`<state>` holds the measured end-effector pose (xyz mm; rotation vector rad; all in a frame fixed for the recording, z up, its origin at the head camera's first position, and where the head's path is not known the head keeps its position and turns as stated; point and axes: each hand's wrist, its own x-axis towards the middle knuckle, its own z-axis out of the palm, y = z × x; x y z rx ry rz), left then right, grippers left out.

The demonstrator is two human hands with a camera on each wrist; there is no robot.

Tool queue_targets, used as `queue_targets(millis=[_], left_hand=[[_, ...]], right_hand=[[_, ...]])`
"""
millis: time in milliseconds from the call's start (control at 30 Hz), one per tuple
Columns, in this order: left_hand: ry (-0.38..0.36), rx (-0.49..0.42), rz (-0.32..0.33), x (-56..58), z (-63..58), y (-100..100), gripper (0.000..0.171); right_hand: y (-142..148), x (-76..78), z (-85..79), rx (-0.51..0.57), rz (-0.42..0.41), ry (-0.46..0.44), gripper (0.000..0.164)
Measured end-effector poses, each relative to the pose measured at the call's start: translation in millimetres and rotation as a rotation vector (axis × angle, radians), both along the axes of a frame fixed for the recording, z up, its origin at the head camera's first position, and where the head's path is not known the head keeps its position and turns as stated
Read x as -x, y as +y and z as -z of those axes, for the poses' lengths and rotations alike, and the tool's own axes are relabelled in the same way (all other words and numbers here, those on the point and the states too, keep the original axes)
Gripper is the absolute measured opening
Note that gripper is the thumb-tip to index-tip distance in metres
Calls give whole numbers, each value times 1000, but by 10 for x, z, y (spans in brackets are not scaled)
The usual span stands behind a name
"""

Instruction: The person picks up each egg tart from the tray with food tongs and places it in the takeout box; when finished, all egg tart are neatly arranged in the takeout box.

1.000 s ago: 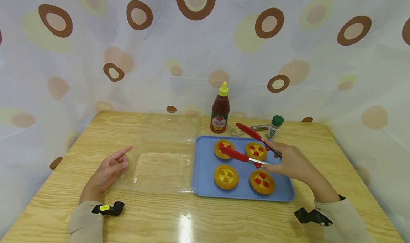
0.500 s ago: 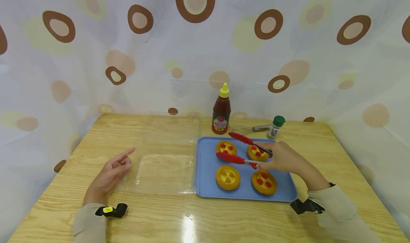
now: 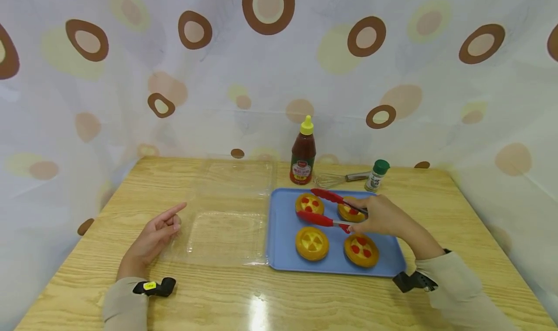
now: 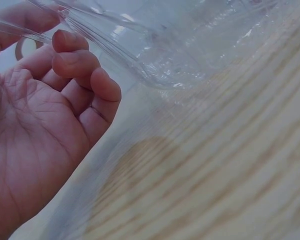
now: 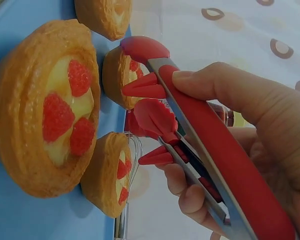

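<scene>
We see red-and-silver tongs (image 3: 320, 219) lowered about a round, golden-brown tart with red berries (image 3: 309, 205).

Nearest us, the left hand (image 3: 152, 236) keeps its index finger straight and the others loosely curled, with nothing in its hold that we can make out; just beyond that fingertip lies a clear plastic hinged box (image 3: 226, 212), its lid laid back. The right hand (image 3: 383, 217) pinches the tongs between thumb and fingers, partly closed. Below and ahead of it is a flat blue tray (image 3: 283, 253), and the berry tart sits there, ahead and to the hand's left. Since a second ago the tongs have dropped and their heads have drawn together; we judge the tart is nearly gripped, though we cannot tell whether they touch it.
</scene>
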<state>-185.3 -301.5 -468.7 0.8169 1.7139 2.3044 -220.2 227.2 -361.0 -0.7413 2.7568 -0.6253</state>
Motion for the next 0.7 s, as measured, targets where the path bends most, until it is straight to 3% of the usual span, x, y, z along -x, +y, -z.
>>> queue_targets(millis=[700], left_hand=[[-22,24,-29,-3,-5,-7,53]], right_hand=[[-23,-28,77,39,42,-13,66]])
